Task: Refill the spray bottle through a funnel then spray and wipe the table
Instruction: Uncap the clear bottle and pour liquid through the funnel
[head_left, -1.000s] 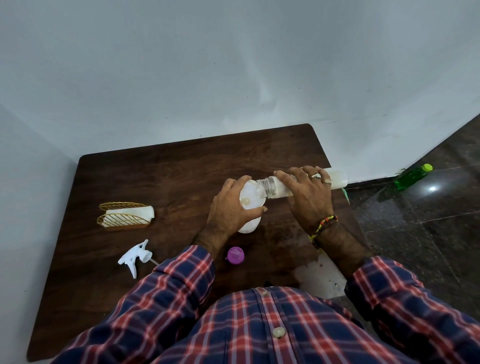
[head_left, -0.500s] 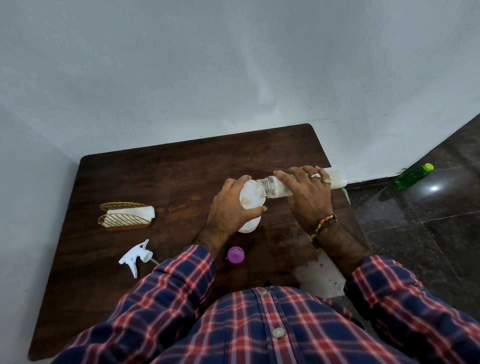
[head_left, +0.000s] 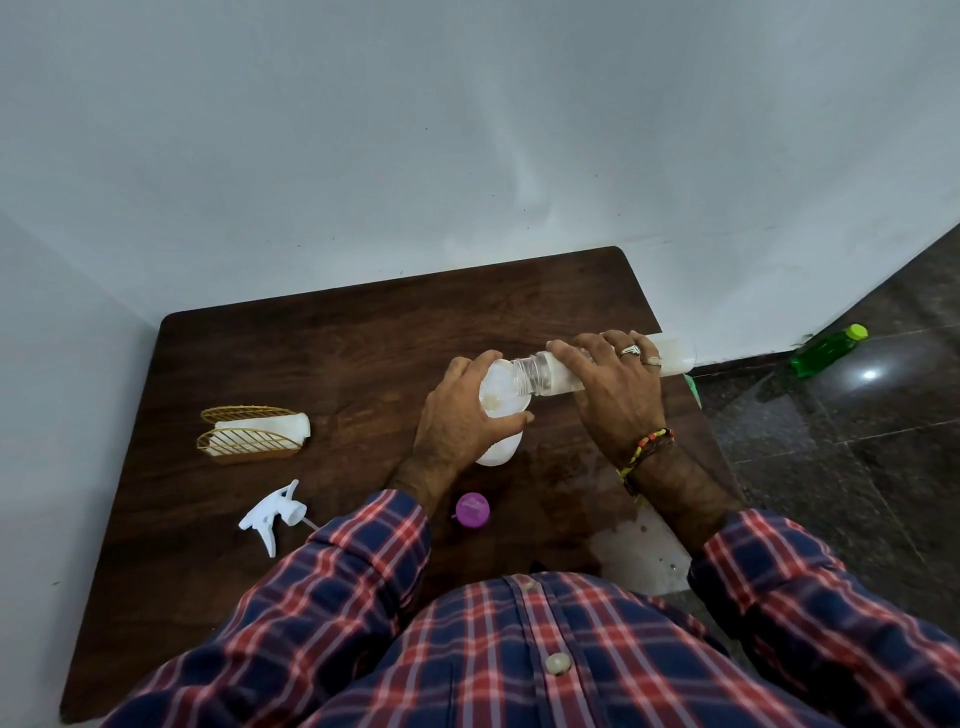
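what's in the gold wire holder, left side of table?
The gold wire holder holds a white folded piece, likely a cloth or napkins, sticking out at its right end. How much sits inside is hidden by the wires.

One head-worn camera looks forward and steeply down, close above the table (head_left: 311, 364).

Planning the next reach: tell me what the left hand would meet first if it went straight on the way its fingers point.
The left hand grips the funnel; straight on, it likely meets the tilted refill bottle's neck, though depth is unclear.
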